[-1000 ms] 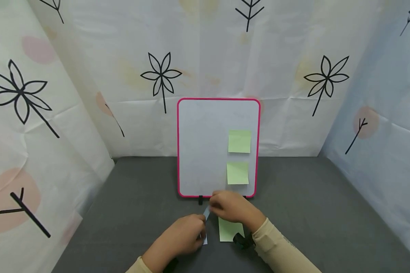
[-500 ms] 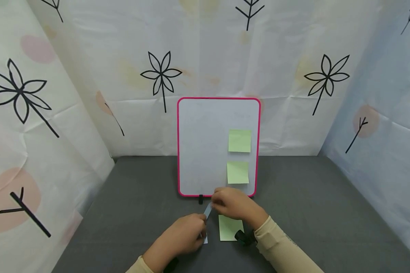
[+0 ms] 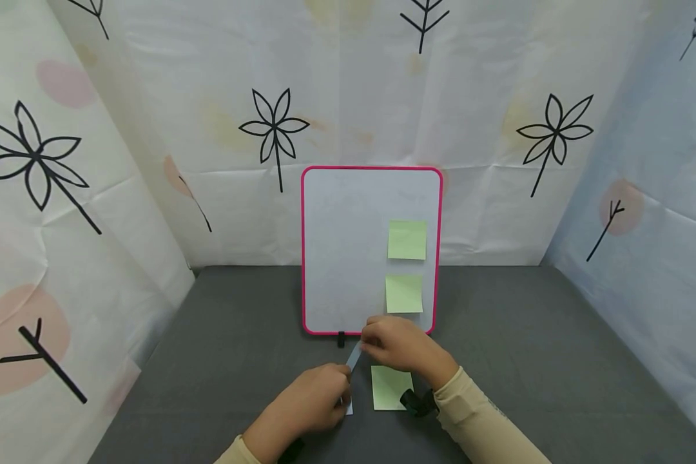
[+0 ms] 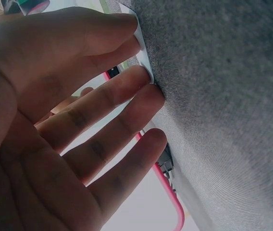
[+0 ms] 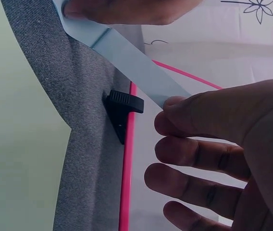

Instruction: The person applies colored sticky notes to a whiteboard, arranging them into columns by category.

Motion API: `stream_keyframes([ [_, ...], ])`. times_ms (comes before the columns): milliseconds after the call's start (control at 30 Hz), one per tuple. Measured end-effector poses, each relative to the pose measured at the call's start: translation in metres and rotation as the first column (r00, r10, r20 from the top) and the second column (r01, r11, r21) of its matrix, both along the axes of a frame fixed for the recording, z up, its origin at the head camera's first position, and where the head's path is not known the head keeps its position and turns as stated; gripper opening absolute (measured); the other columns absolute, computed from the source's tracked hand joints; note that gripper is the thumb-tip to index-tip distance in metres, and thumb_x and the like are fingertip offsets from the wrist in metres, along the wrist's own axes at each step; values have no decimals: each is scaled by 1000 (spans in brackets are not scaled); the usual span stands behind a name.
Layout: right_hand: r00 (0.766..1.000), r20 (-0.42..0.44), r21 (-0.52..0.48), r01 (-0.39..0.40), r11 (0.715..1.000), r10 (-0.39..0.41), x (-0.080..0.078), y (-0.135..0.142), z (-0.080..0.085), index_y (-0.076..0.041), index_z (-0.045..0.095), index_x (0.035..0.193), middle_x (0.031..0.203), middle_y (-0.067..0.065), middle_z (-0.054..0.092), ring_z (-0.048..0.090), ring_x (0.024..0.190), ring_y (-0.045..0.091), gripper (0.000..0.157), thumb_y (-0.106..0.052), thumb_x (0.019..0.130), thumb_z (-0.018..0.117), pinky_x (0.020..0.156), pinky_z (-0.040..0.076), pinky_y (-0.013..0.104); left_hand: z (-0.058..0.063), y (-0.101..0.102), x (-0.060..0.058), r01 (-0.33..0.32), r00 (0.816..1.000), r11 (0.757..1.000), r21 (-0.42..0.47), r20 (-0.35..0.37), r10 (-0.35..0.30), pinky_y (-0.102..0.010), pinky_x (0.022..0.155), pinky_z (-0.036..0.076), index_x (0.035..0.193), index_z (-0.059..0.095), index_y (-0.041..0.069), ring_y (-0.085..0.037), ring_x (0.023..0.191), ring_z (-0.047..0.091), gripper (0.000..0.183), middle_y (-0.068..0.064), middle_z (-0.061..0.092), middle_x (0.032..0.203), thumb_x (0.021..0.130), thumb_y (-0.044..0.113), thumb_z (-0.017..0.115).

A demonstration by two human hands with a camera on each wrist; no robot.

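A pale blue paper strip (image 3: 354, 356) runs slantwise between the two hands, over the grey table. My left hand (image 3: 319, 396) holds its lower end close to the tabletop; in the left wrist view the thumb and index finger meet at the pale paper edge (image 4: 144, 57), the other fingers stretched out. Higher up, my right hand (image 3: 400, 345) pinches the far end of the strip between thumb and index finger, in front of the whiteboard's lower edge. A crease crosses the taut strip (image 5: 131, 62) in the right wrist view. Part of the paper is hidden under the left hand.
A pink-framed whiteboard (image 3: 348, 251) stands upright behind the hands on black clip feet (image 3: 341, 339). Two green sticky notes (image 3: 407, 240) are on its right side. Another green sticky note (image 3: 387, 388) lies on the table by the right wrist. Patterned cloth (image 3: 470, 96) hangs behind.
My right hand has moved slightly up and to the right, and more of the blue strip shows between the hands. The left hand has stayed in place.
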State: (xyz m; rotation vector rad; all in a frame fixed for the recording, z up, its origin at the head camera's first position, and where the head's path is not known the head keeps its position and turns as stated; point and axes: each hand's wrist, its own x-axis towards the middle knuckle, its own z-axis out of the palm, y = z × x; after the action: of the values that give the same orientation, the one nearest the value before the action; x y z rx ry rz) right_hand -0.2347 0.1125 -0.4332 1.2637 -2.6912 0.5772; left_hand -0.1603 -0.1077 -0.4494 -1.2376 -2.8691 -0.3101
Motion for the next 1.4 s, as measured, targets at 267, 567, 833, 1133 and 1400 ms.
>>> stream_keyframes([
  [267,1000,-3,-29,-11,1000,11,-1,-2,5,-15,78,93,83,-9,63,52,71,-1,5,-15,97,77,67,50,20,1,-4,1,-6,1000,1000,3,0,6,-14,59,43,76,82,17,-3,65,51,15,10,56,76,81,2,80],
  [567,996,-92,-95,12,995,-21,-3,0,15,-15,77,90,83,-8,63,54,72,1,8,-9,95,78,67,51,21,3,-8,1,-14,1000,1000,6,10,14,-16,62,46,74,80,17,-3,67,51,16,10,55,76,82,4,81],
  [833,991,-134,-110,-4,994,-11,-1,-3,23,-16,76,88,82,-9,61,55,70,2,9,-9,93,80,66,50,19,4,-13,4,-30,999,999,24,31,29,-15,61,45,74,80,17,-1,66,49,17,10,55,76,83,3,80],
  [1133,988,-150,-192,0,981,-30,-1,3,24,-19,72,86,85,-9,65,65,76,13,17,-4,88,80,71,55,23,2,-8,5,-31,1000,999,18,-6,31,-15,60,44,73,79,18,-1,66,50,16,11,56,77,82,5,82],
  [1400,979,-187,-302,21,953,-80,-2,9,34,-18,72,84,83,-11,65,63,73,9,20,0,84,82,67,58,27,2,-1,4,-37,999,999,-9,-32,37,-16,61,47,76,79,19,-2,69,56,14,11,61,79,81,7,84],
])
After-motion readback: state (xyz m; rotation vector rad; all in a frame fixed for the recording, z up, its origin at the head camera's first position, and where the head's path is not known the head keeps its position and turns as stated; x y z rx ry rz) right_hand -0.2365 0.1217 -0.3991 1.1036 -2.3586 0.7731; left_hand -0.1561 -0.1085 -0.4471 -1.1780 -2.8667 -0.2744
